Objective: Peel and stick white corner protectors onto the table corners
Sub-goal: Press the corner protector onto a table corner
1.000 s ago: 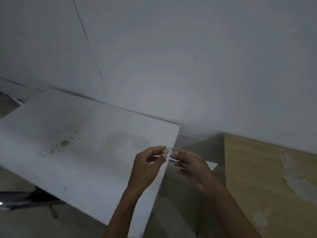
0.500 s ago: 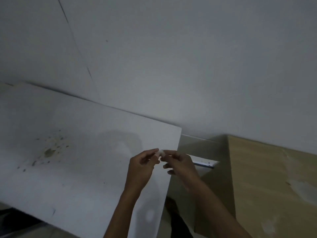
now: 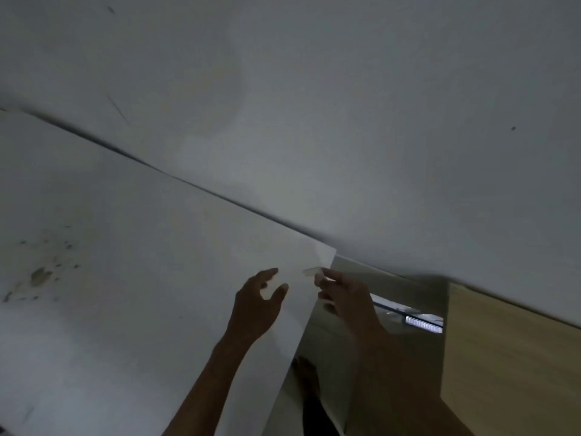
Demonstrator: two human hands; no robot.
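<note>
The right hand (image 3: 344, 294) pinches a small white corner protector (image 3: 312, 272) at its fingertips, just short of the white bench's far corner (image 3: 330, 251), which lies up and slightly right of it. The left hand (image 3: 257, 305) hovers beside it over the bench (image 3: 141, 278), thumb and fingers spread, holding nothing; the right hand is the nearer to the corner.

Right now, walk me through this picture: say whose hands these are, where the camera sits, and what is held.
No machine here: a person wears one camera on the head, looking forward and down at both bare hands. The right hand pinches a small white corner protector at its fingertips, just short of the white table corner by the wall. The left hand hovers over the tabletop, fingers apart, holding nothing. Brownish stains mark the table at left. A wooden surface stands to the right.
</note>
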